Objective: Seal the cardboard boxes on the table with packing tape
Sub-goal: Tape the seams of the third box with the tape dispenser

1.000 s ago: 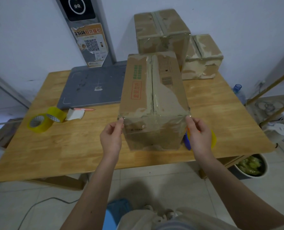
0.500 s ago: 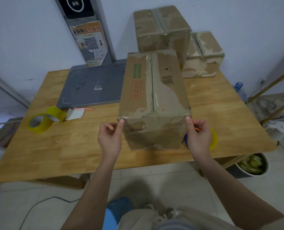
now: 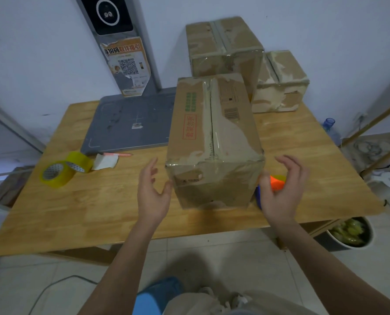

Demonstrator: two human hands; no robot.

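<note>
The taped cardboard box (image 3: 214, 142) stands between my hands: my left hand (image 3: 152, 189) spread loose just beside its near-left corner, my right hand (image 3: 280, 189) likewise empty, fingers relaxed, by its near-right corner

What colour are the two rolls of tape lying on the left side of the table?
Yellow. The tape rolls show clearly in the head view, their cores patterned white with dark specks.
</note>
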